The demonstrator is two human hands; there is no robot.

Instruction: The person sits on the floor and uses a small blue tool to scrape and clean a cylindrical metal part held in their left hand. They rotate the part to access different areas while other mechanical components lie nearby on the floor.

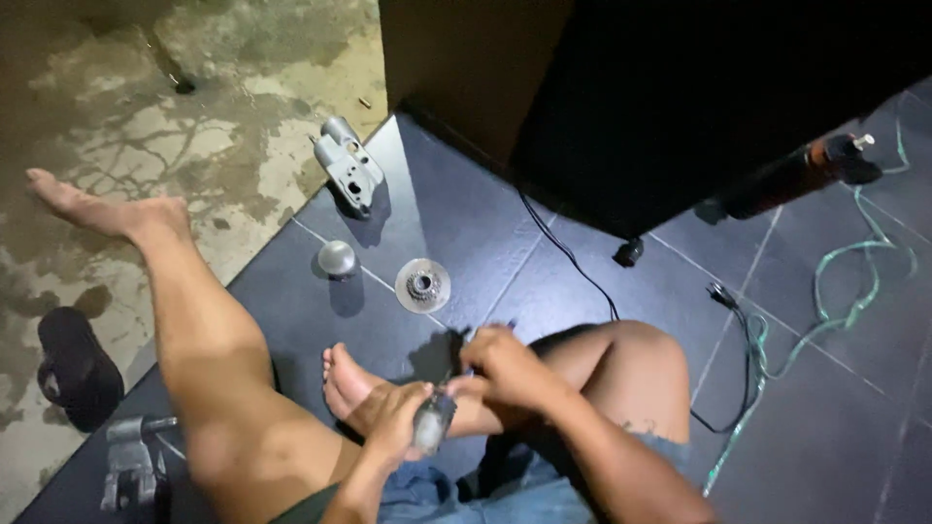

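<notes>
I sit on a dark tiled floor (621,291) with my legs folded. My left hand (393,419) is wrapped around a small grey cylindrical metal part (433,423), held upright above my foot. My right hand (505,367) is closed just above it, its fingers pinched on a thin tool or piece at the part's top; what it holds is too small to name. A round metal disc with a toothed centre (422,285) lies on the floor just beyond my hands.
A grey metal housing (349,175) and a rounded metal cap (337,258) lie further out. A black cable (568,257) and a greenish hose (835,311) run to the right. A black sandal (76,364) and a metal bracket (131,461) lie left.
</notes>
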